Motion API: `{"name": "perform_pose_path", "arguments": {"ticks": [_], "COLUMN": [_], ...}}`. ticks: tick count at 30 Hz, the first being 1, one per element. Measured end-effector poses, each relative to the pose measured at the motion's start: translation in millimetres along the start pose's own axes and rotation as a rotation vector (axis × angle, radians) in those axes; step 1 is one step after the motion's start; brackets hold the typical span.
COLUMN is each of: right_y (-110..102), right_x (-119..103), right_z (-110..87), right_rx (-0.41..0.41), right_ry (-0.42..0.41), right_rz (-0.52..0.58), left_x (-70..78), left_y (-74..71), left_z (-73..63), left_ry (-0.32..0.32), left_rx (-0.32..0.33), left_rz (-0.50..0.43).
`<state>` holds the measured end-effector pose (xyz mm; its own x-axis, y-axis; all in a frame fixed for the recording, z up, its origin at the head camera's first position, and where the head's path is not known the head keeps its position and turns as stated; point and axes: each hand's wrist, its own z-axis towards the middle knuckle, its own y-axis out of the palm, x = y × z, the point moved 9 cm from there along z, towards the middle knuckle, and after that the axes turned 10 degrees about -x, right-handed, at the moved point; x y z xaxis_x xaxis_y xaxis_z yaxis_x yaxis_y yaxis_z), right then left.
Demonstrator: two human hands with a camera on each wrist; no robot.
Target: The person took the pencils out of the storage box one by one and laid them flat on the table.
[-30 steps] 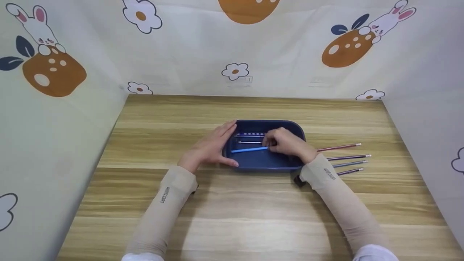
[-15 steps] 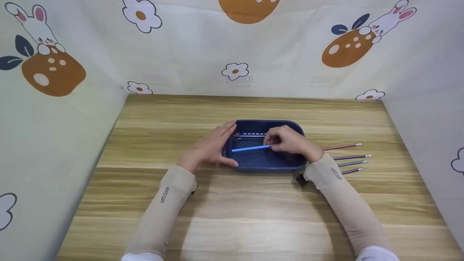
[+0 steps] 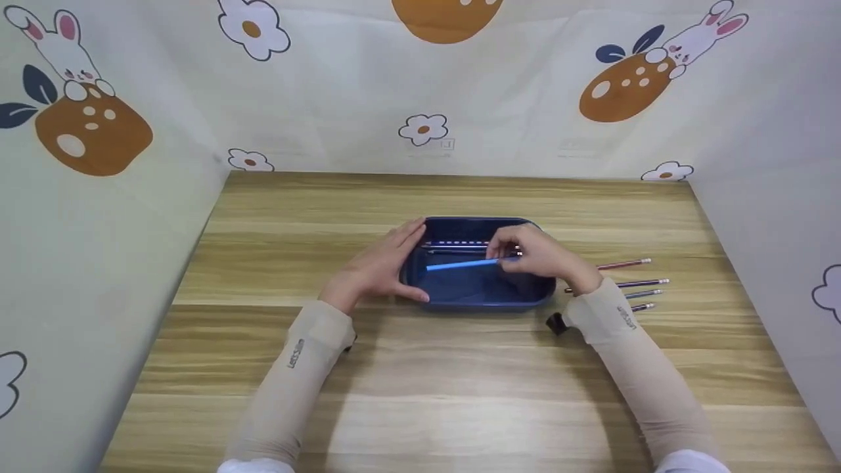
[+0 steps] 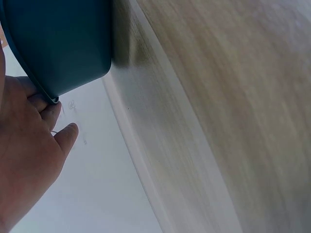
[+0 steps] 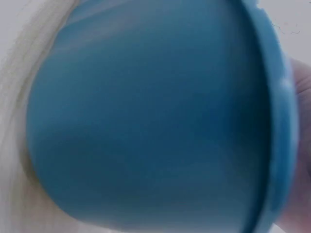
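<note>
My left hand (image 3: 374, 272) rests on the left end of a dark blue plastic box (image 3: 460, 305), its fingers along the far corner and its thumb at the near one. In the left wrist view, fingertips (image 4: 51, 114) touch the box's rim. My right hand (image 3: 535, 255) is over the right part of the box and pinches a bright blue pencil (image 3: 460, 265), which lies slantwise above the box's floor. Whether its left end has a point cannot be told. Several dark pencils (image 3: 456, 248) lie along the far side inside. The box's outer wall (image 5: 155, 116) fills the right wrist view.
Several eraser-tipped pencils lie on the wooden table (image 3: 460, 387) right of the box, partly under the right forearm; one is a red pencil (image 3: 624, 265). Pale patterned sheets (image 3: 328, 98) enclose the table at the back and sides.
My right hand has moved a little to the right and away from me, drawing the blue pencil along. More of the dark pencils inside shows now. The left hand stays at the box.
</note>
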<state>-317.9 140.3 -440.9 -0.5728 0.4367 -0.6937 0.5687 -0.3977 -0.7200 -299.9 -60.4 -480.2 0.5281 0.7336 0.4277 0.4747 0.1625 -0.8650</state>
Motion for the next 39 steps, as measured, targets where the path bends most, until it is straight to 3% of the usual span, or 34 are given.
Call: {"name": "perform_pose_path", "arguments": {"ticks": [13, 24, 33, 39], "right_y": [-18, -36, -51, -60], "right_x": [-4, 10, 21, 30], "right_z": [-22.4, -50.4, -75.7, -93.0], "right_rx": [0.012, 0.053, 0.136, 0.195], "right_ry": [0.067, 0.131, 0.106, 0.140], "right_rz": [-0.016, -0.034, -0.016, -0.054], "left_x": [0.3, 0.7, 1.4, 2.2], "left_y": [0.0, -0.9, -1.3, -1.4], "left_z": [-2.1, -1.6, -2.1, -1.5], "left_ry": [-0.003, -0.006, -0.007, -0.006], "left_rx": [0.009, 0.008, 0.004, 0.000], "left_rz": [0.012, 0.006, 0.014, 0.052]}}
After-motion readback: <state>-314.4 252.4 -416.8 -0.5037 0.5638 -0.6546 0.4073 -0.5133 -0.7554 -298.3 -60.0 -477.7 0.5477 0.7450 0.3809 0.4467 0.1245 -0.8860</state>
